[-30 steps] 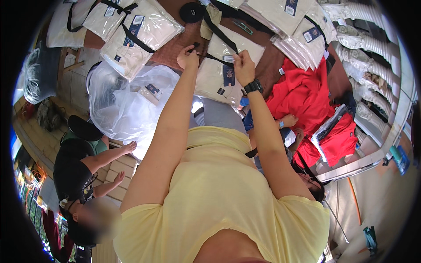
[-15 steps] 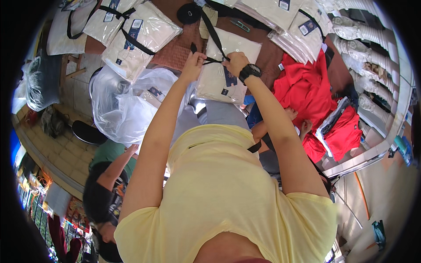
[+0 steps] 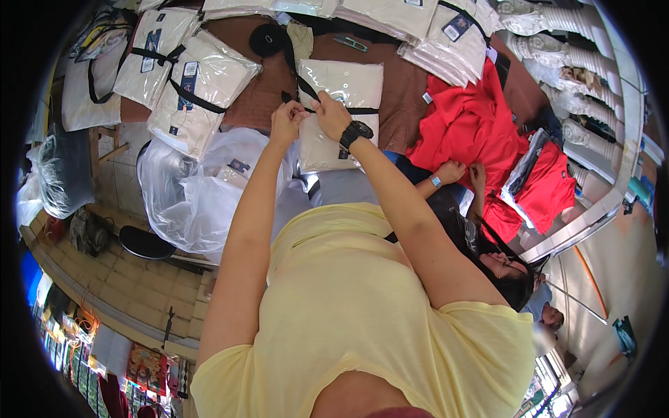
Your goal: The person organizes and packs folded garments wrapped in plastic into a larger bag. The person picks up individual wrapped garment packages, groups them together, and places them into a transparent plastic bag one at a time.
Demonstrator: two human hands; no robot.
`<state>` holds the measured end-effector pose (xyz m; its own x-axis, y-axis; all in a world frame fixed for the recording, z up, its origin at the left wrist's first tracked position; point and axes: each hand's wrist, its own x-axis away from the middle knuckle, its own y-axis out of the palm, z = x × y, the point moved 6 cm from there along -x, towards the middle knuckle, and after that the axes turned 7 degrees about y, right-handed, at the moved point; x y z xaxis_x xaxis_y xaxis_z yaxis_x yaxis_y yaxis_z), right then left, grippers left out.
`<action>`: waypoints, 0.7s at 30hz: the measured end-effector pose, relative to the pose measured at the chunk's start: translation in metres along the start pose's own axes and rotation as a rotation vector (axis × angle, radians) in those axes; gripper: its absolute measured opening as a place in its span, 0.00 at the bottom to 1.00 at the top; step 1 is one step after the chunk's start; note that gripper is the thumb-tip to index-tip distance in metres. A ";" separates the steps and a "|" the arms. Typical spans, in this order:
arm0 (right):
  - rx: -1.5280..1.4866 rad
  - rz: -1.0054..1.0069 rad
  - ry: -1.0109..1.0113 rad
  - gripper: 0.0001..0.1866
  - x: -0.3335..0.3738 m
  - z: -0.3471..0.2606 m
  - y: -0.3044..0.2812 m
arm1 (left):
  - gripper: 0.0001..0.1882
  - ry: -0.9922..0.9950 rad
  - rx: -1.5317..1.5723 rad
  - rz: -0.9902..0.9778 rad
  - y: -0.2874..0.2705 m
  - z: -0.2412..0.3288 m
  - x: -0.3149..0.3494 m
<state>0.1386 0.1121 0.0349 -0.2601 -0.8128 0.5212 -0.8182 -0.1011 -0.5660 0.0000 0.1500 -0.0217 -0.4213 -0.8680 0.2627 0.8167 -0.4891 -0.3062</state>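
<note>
A stack of clear-bagged cream garments (image 3: 341, 76) lies in front of me at the table's near edge. Across its middle runs a black fabric strap (image 3: 364, 111). My left hand (image 3: 284, 125) is closed in a pinch on the strap at the stack's left edge, with a short dark end sticking up beyond the fingers. My right hand (image 3: 333, 117), a black watch (image 3: 357, 134) on its wrist, lies over the stack, its fingertips closed on the strap close to the left hand. From there a length of strap rises to a black roll (image 3: 269, 40).
Strapped garment packs (image 3: 202, 83) lie at left, more packs (image 3: 453, 38) at far right. Thread snips (image 3: 350, 44) rest on the brown cloth (image 3: 404, 90). A translucent plastic bag (image 3: 202, 188) bulges at near left. At right, a co-worker's hands (image 3: 453, 171) touch red garments (image 3: 467, 125).
My hands have come closer together at the stack's left edge. The strap, bunched at a crossing before, now lies flat across the stack. The person at lower left has left the view.
</note>
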 end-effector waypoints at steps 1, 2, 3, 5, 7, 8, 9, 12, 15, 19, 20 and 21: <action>0.013 0.000 0.000 0.13 0.002 -0.001 0.000 | 0.08 -0.031 0.063 -0.007 0.001 -0.005 0.000; 0.026 -0.001 0.000 0.13 0.003 -0.001 -0.001 | 0.08 -0.063 0.126 -0.012 0.001 -0.010 0.000; 0.082 -0.009 0.020 0.13 0.005 -0.005 -0.005 | 0.07 0.010 0.089 -0.001 -0.002 -0.011 -0.001; 0.108 -0.004 0.016 0.13 0.007 -0.004 -0.005 | 0.07 0.153 0.013 0.023 -0.004 -0.012 -0.004; 0.124 0.008 0.018 0.13 0.008 -0.003 -0.009 | 0.07 0.153 -0.041 0.046 -0.005 -0.009 -0.005; 0.126 0.010 0.018 0.13 0.009 -0.003 -0.011 | 0.08 0.153 -0.068 0.056 -0.007 -0.008 -0.005; 0.129 0.011 0.024 0.14 0.011 -0.003 -0.014 | 0.08 0.167 -0.094 0.052 -0.009 -0.005 -0.005; 0.178 0.015 0.003 0.14 0.017 -0.003 -0.020 | 0.08 0.182 -0.162 0.066 -0.010 -0.009 -0.007; 0.250 0.007 -0.002 0.14 0.020 -0.006 -0.027 | 0.08 0.184 -0.168 0.089 -0.010 -0.009 -0.010; 0.316 0.024 0.025 0.14 0.020 -0.011 -0.034 | 0.09 0.187 -0.208 0.116 -0.007 -0.007 -0.010; 0.334 0.030 0.041 0.14 0.020 -0.011 -0.033 | 0.09 0.169 -0.229 0.123 -0.007 -0.007 -0.008; 0.351 0.039 0.056 0.14 0.020 -0.010 -0.032 | 0.09 0.153 -0.252 0.129 -0.006 -0.007 -0.007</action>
<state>0.1544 0.1051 0.0692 -0.3233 -0.7881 0.5238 -0.5834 -0.2699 -0.7660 -0.0049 0.1582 -0.0285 -0.3903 -0.9178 0.0722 0.7521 -0.3631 -0.5500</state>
